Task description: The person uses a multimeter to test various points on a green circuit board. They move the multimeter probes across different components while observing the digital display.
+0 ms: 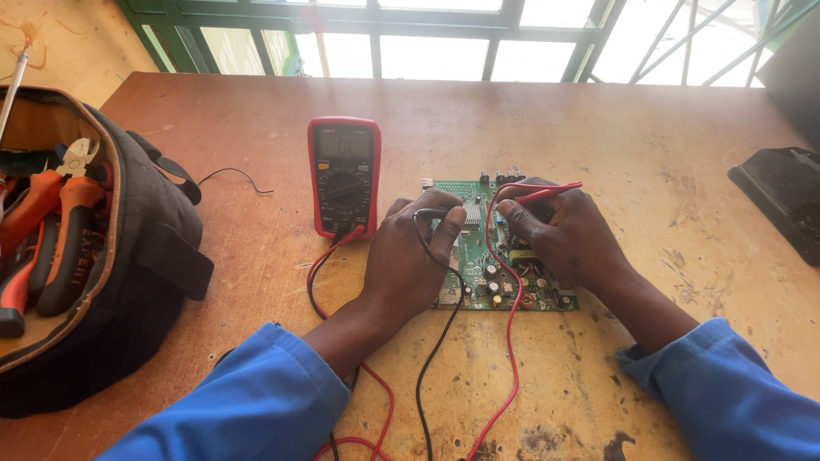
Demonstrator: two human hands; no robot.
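Note:
A green circuit board (487, 273) lies flat on the brown wooden table (598, 128). My left hand (410, 256) rests over the board's left edge and grips a black probe (436, 212), its tip near a small silver heat sink (472, 213). My right hand (564, 235) holds a red probe (551, 194) against the board's upper right part. A black lead (431, 358) and a red lead (512, 341) trail toward me and loop back to a red multimeter (344, 175) standing just left of the board.
An open black tool bag (128, 256) with orange-handled pliers (60, 230) sits at the left. A black object (781, 196) lies at the table's right edge. A thin black wire (235, 175) lies near the bag. A green-framed window (444, 34) runs behind the table.

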